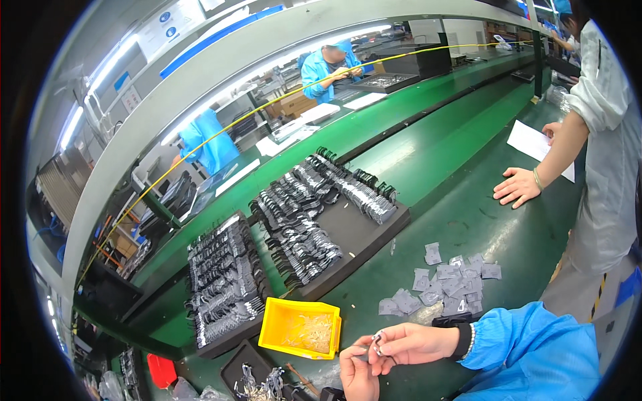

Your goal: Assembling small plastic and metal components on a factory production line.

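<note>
In front of me my left hand (359, 374) and my right hand (414, 342) meet, fingers pinched together. Between the fingertips is a small dark part with a shiny curved bit (378, 343); its exact kind is too small to make out. Just beyond the left hand stands a yellow bin (299, 307) holding many small tan slivers. Thin grey square pieces (461, 286) lie in a loose pile past my right hand. Nearer the bottom edge, a black tray (231, 371) contains small silvery metal parts.
Two black foam trays (364, 257) (231, 334) carry rows of dark curled parts. At right, a co-worker's hand (518, 187) rests on the green bench (428, 220) beside a white sheet (535, 148). Across the bench sits another person in blue (328, 73). A red object (161, 371) is at lower left.
</note>
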`<act>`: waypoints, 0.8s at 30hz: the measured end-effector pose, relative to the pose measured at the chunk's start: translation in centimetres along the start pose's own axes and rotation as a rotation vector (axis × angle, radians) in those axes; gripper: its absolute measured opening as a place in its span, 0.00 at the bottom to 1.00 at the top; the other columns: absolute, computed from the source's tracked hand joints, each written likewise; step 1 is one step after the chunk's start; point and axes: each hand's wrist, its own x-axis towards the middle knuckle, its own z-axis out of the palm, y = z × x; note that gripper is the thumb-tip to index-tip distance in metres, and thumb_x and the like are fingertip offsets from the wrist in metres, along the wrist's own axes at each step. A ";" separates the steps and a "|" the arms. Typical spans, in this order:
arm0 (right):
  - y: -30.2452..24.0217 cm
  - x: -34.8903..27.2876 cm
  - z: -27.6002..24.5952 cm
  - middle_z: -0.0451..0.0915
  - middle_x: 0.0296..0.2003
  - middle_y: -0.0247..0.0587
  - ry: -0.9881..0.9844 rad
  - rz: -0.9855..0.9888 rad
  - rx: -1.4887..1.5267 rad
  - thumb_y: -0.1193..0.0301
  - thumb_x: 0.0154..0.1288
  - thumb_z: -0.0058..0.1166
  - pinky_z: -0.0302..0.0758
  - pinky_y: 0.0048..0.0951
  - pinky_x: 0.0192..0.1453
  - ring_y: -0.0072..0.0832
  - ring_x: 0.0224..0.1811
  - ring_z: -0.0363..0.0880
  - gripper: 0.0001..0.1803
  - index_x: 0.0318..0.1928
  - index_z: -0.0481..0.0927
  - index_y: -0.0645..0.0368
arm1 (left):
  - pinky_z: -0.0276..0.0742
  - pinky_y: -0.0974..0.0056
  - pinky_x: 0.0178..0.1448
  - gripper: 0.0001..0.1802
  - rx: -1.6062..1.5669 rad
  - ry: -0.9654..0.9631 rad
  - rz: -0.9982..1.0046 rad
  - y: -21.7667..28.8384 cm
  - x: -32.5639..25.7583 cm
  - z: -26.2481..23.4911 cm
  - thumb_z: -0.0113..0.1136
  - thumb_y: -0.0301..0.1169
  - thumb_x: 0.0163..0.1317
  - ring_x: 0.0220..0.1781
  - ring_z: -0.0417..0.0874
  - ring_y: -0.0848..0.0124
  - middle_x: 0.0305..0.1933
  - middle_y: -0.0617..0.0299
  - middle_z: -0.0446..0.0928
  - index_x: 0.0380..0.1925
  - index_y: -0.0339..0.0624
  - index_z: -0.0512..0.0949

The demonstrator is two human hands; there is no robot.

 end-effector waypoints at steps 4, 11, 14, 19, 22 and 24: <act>-0.9 -0.4 1.1 0.76 0.41 0.38 0.109 0.137 -0.259 0.68 0.68 0.46 0.76 0.25 0.42 0.28 0.40 0.79 0.12 0.47 0.71 0.61 | 0.72 0.65 0.45 0.07 -0.037 0.117 -0.029 1.2 -0.3 0.9 0.42 0.35 0.69 0.41 0.72 0.69 0.43 0.60 0.71 0.41 0.47 0.67; -0.6 0.5 0.5 0.78 0.27 0.33 0.175 -0.082 -0.470 0.66 0.66 0.48 0.68 0.13 0.26 0.15 0.22 0.73 0.10 0.34 0.77 0.59 | 0.71 0.70 0.29 0.08 -0.188 0.003 -0.033 2.1 -0.5 1.5 0.41 0.37 0.69 0.32 0.73 0.71 0.36 0.64 0.69 0.41 0.47 0.66; 0.3 1.1 -1.3 0.74 0.30 0.24 0.103 -0.122 -0.400 0.63 0.66 0.49 0.67 0.14 0.28 0.11 0.26 0.70 0.10 0.37 0.75 0.55 | 0.70 0.71 0.31 0.07 -0.197 -0.007 -0.084 1.7 -0.1 1.9 0.42 0.35 0.69 0.34 0.72 0.72 0.36 0.63 0.68 0.42 0.47 0.66; -1.0 0.2 1.6 0.77 0.25 0.31 0.178 -0.128 -0.421 0.67 0.65 0.49 0.67 0.14 0.26 0.14 0.22 0.72 0.10 0.33 0.77 0.60 | 0.68 0.72 0.31 0.06 -0.156 -0.063 -0.117 1.7 -0.2 1.3 0.42 0.32 0.69 0.33 0.70 0.73 0.35 0.64 0.68 0.42 0.46 0.66; -0.9 0.0 1.6 0.77 0.25 0.30 0.174 -0.172 -0.520 0.67 0.65 0.49 0.66 0.14 0.26 0.14 0.22 0.71 0.10 0.33 0.78 0.60 | 0.68 0.72 0.32 0.06 -0.120 -0.059 -0.132 1.5 -0.1 1.2 0.42 0.32 0.69 0.33 0.70 0.73 0.34 0.63 0.68 0.43 0.46 0.65; -0.9 0.0 1.7 0.76 0.25 0.30 0.190 -0.143 -0.572 0.67 0.65 0.50 0.66 0.15 0.26 0.14 0.22 0.71 0.10 0.33 0.78 0.60 | 0.68 0.72 0.33 0.06 -0.139 -0.023 -0.129 1.4 0.0 1.3 0.42 0.32 0.69 0.32 0.70 0.73 0.34 0.64 0.68 0.42 0.45 0.65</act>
